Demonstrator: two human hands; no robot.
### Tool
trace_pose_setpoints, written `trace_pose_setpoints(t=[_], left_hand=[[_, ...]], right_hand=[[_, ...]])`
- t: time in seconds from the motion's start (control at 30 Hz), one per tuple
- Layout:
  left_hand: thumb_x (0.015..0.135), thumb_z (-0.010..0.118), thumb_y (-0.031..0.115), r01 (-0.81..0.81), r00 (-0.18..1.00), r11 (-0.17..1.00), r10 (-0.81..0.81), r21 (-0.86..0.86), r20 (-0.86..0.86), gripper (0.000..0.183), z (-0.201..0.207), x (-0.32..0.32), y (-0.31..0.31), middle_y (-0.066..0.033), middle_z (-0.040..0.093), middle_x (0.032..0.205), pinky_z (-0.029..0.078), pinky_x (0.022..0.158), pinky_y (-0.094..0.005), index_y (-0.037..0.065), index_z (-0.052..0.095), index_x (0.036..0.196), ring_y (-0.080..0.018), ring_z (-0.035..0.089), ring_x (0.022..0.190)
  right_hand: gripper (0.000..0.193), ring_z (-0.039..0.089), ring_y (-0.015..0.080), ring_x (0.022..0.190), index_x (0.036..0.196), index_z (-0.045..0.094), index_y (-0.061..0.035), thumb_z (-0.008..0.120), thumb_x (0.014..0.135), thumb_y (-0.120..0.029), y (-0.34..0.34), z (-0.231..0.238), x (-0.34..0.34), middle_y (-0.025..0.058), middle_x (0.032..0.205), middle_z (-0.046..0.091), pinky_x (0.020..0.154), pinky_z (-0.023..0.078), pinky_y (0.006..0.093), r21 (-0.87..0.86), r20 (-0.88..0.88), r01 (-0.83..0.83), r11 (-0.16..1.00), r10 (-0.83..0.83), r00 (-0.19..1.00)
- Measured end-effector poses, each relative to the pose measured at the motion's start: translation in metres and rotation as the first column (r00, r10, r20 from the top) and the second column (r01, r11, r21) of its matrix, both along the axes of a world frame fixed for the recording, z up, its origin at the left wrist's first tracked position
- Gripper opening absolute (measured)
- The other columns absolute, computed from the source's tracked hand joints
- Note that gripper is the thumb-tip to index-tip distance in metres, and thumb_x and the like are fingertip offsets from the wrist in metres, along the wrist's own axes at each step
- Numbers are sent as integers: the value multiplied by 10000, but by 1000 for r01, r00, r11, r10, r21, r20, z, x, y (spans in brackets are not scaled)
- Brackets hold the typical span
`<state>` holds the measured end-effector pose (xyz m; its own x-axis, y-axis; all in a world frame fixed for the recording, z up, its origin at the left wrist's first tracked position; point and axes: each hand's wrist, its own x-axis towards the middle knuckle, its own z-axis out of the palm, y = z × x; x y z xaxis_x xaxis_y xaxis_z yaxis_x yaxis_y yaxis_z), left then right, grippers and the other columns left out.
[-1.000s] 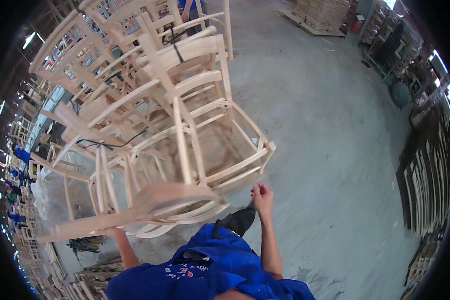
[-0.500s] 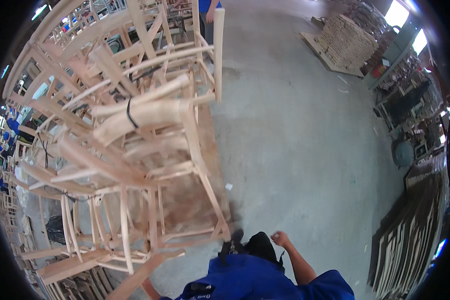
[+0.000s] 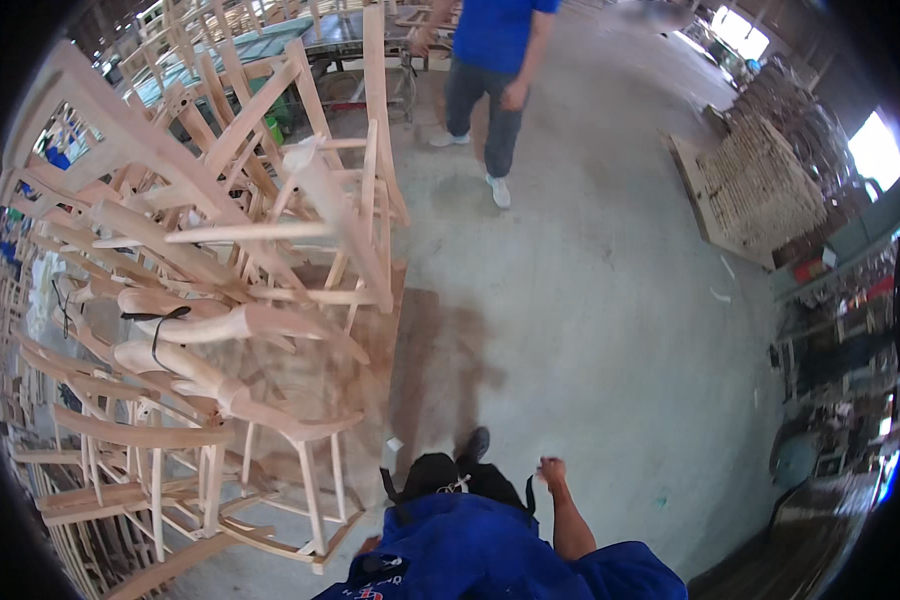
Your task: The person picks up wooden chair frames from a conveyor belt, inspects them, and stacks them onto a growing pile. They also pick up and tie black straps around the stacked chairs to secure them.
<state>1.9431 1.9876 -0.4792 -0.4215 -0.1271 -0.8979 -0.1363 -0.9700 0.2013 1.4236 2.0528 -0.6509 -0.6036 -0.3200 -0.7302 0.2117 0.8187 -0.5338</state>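
My right hand (image 3: 552,470) hangs in front of my right hip above the concrete floor, fingers curled in, with no held thing showing. Only a sliver of my left hand (image 3: 370,545) shows beside my blue shirt; its fingers are hidden. Nearest to it, on the left, are pale unfinished wooden chair frames (image 3: 310,430), apart from the hand as far as I can see. Black ties (image 3: 158,325) bind some of their curved parts. More chair frames (image 3: 370,200) are piled beyond, legs and rails pointing in many directions.
Ahead, a person in a blue shirt (image 3: 495,40) stands or walks on the concrete floor (image 3: 590,300). Stacked wood strips (image 3: 760,180) lie at the far right, with shelving and machine parts (image 3: 840,350) along the right side. A small white piece (image 3: 394,444) lies near my feet.
I have moved forward past the chair frames. The person ahead now shows more fully and nearer. My right hand stays curled, and the wood board that was near my left arm has shifted back.
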Motion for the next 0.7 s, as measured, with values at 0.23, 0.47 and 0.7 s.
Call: trace_pose_setpoints(t=[0.23,0.47,0.7], left_hand=[[898,550,225,-139,875,579,451,-803,174,289,-38,-158,-205,-83,669,915,508,632,-285,30,573,1110,-175,648,757],[870,601,147,-94,942,576,316,-812,115,293,13,-253,-406,-113,669,947,525,703,-283,-4,570,1119,-152,645,825],[880,590,169,-89,961,295,277,-951,-4,325,59,-320,-567,-112,654,999,503,782,-306,33,555,1174,-193,635,874]], right_hand=[[222,568,140,511,920,618,-8,608,845,-217,-287,85,-98,81,677,615,446,469,267,-229,-122,-224,947,200,972],[218,578,148,515,936,626,-46,603,858,-248,-468,56,-33,68,684,628,454,472,279,-191,32,-504,842,519,854],[331,651,323,848,981,670,-104,647,767,-355,-643,46,52,156,930,677,739,511,408,-277,-324,-961,-2,942,91]])
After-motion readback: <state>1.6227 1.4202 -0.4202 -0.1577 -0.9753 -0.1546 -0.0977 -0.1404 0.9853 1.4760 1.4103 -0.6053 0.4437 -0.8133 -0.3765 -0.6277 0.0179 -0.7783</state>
